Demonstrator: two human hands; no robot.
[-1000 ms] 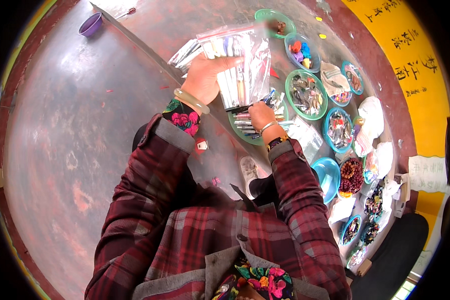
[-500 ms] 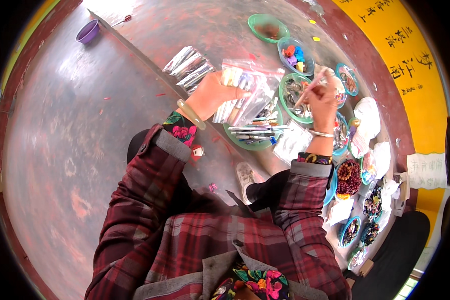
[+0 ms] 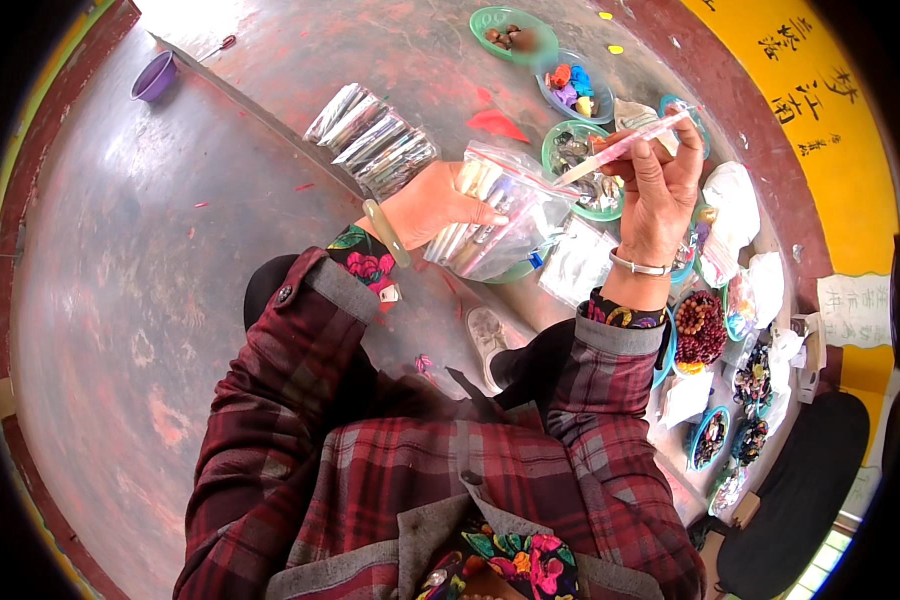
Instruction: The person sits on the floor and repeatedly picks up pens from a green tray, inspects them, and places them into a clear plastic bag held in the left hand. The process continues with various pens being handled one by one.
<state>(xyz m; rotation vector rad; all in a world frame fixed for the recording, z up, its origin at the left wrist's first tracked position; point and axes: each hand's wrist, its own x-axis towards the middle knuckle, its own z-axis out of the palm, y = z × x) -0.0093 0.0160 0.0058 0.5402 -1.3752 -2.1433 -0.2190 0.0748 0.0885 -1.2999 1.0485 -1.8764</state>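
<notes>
My left hand [image 3: 432, 208] is closed on a clear zip bag [image 3: 518, 228] that holds several pens, its thumb pressed over the front. Between the fingers of my right hand [image 3: 655, 190] is a slim pink pen [image 3: 630, 146] with a pale tip. The pen slants down to the left, and its tip is at the bag's upper right edge, by the red zip strip. I cannot tell whether the tip is inside the bag. Below the bag a green basin [image 3: 515, 273] shows only part of its rim. Left of it lies a pile of filled clear pen bags [image 3: 370, 140].
Flat clear bags [image 3: 578, 262] lie beside the basin. Several basins line the right side: one with coloured bundles [image 3: 577, 90], a green one with metallic pieces [image 3: 602, 195], and dark red beads [image 3: 700, 330]. A purple basin [image 3: 154, 76] stands far left. My shoe [image 3: 487, 345] is near the middle.
My right hand has raised the pink pen and turned it, bringing its tip to the bag. The bag now covers most of the green basin and its loose pens.
</notes>
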